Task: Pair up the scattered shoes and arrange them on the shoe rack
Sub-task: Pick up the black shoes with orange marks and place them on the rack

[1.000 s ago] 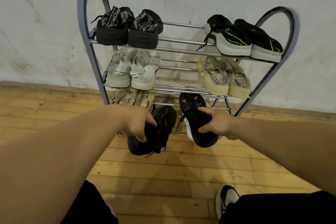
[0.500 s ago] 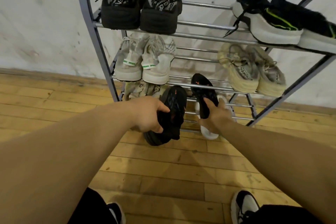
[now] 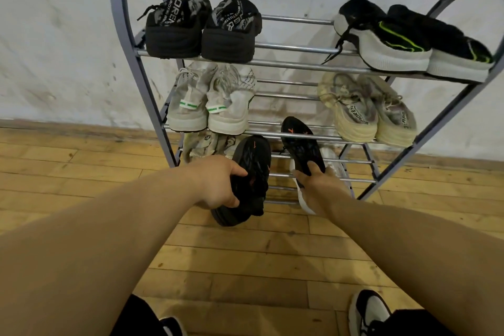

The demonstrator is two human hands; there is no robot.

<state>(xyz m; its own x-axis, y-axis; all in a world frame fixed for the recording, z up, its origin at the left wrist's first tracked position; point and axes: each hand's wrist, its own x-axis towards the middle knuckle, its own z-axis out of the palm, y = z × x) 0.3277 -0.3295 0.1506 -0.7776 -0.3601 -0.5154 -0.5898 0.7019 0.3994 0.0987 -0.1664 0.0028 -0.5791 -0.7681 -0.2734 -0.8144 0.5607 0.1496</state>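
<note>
The shoe rack point(image 3: 294, 65) is standing against the wall at twelve o'clock, carrying pairs on its upper shelves. Down by its lowest shelf, the left black shoe point(image 3: 255, 158) is tilting toe-up at eleven o'clock, its lower end out over the floorboards. The right black shoe point(image 3: 300, 144) is poking in under the middle shelf at one o'clock. The left hand point(image 3: 218, 185) is gripping the first with curled fingers, and the right hand point(image 3: 321, 188) is clutching the second's near end.
</note>
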